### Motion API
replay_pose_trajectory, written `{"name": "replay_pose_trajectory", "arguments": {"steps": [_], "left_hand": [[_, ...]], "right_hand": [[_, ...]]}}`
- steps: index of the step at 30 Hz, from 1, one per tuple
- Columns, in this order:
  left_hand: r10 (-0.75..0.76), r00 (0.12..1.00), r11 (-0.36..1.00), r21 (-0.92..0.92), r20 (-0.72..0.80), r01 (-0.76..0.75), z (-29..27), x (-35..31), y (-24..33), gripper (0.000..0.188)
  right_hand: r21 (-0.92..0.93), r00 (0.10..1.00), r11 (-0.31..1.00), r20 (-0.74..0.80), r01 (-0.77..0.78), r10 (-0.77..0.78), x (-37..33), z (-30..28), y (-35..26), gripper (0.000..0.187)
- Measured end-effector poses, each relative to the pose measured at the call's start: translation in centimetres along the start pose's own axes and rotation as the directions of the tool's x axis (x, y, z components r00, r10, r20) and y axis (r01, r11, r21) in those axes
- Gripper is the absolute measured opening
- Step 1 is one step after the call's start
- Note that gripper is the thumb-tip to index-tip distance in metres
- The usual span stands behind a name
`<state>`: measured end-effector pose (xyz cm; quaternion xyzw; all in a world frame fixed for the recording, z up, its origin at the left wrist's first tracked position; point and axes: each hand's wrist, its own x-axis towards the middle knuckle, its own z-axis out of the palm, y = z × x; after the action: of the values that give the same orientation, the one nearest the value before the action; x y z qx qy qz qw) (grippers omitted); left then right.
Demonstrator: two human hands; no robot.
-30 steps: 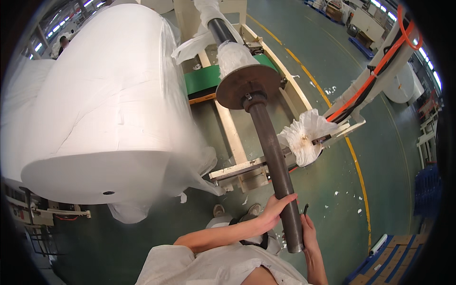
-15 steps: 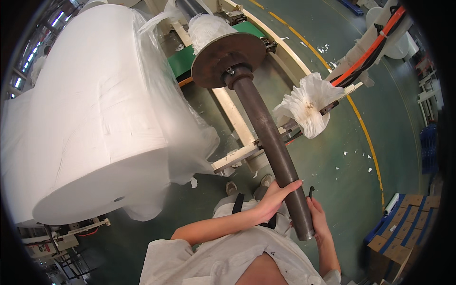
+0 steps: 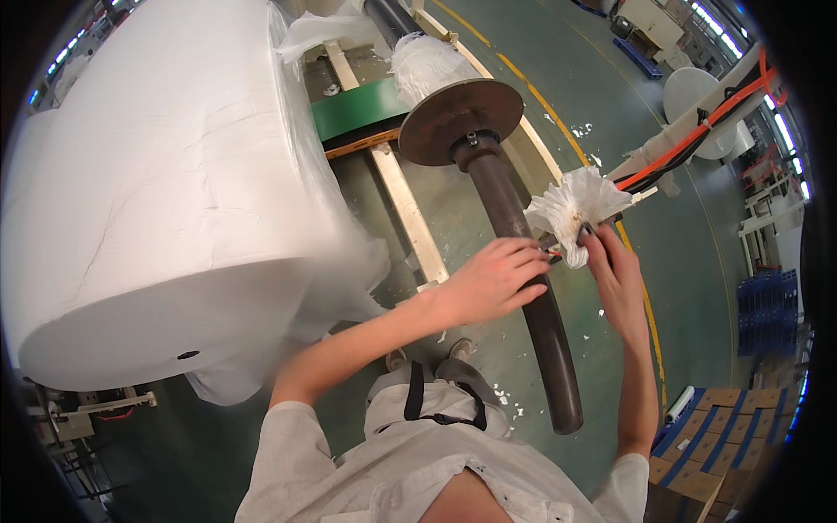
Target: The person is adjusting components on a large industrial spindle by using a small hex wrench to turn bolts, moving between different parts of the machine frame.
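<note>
A long dark steel shaft (image 3: 520, 270) slants down toward me from a round metal flange (image 3: 453, 118) with a collar and a small bolt. My left hand (image 3: 497, 281) is over the shaft's middle, palm down, its fingers apart and not wrapped around it; I cannot tell how firmly it touches. Beyond the shaft my right hand (image 3: 617, 277) is closed, with a small dark tool at its fingertips that looks like a hex key (image 3: 585, 231). Those fingertips are in front of a crumpled white plastic wrapping (image 3: 580, 199) on a machine arm.
A huge white roll (image 3: 166, 174) in clear film fills the left. Behind the flange are a cream frame (image 3: 405, 209) and a green curved part (image 3: 357, 112). An orange cable (image 3: 697, 131) runs along the upper right. Strapped cartons (image 3: 715, 436) sit at the lower right.
Both hands have moved up and away from the shaft's near end. My left hand has loosened its grip there; my right hand has carried the dark tool to the crumpled wrapping.
</note>
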<state>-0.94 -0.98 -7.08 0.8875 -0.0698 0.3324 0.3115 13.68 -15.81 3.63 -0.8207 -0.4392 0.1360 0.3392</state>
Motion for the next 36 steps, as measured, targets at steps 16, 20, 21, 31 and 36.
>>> {"name": "replay_pose_trajectory", "arguments": {"steps": [16, 20, 21, 31, 36], "left_hand": [[0.131, 0.99, 0.981, 0.151, -0.057, -0.121, 3.9, 0.5, -6.0, 0.035], [0.125, 0.991, 0.978, 0.173, -0.041, -0.117, 3.4, 0.9, -6.4, 0.036], [0.11, 0.994, 0.981, 0.161, -0.025, -0.105, 3.3, 1.0, -6.2, 0.036], [0.019, 0.994, 0.99, 0.134, 0.11, -0.034, 1.9, 1.1, -5.2, 0.037], [0.019, 0.99, 0.989, 0.139, 0.137, -0.038, 1.7, 1.3, -5.2, 0.038]], "right_hand": [[-0.726, 0.925, 0.619, 0.06, 0.298, -0.375, 16.0, 8.7, -3.8, 0.028], [-0.762, 0.862, 0.533, 0.063, 0.367, -0.503, 16.3, 9.0, -3.5, 0.022], [-0.758, 0.851, 0.535, 0.051, 0.374, -0.523, 16.1, 8.6, -3.9, 0.021], [-0.661, 0.746, 0.534, 0.059, 0.527, -0.663, 17.6, 9.7, -0.4, 0.014], [-0.656, 0.82, 0.599, 0.053, 0.458, -0.569, 17.1, 9.5, -1.3, 0.013]]}}
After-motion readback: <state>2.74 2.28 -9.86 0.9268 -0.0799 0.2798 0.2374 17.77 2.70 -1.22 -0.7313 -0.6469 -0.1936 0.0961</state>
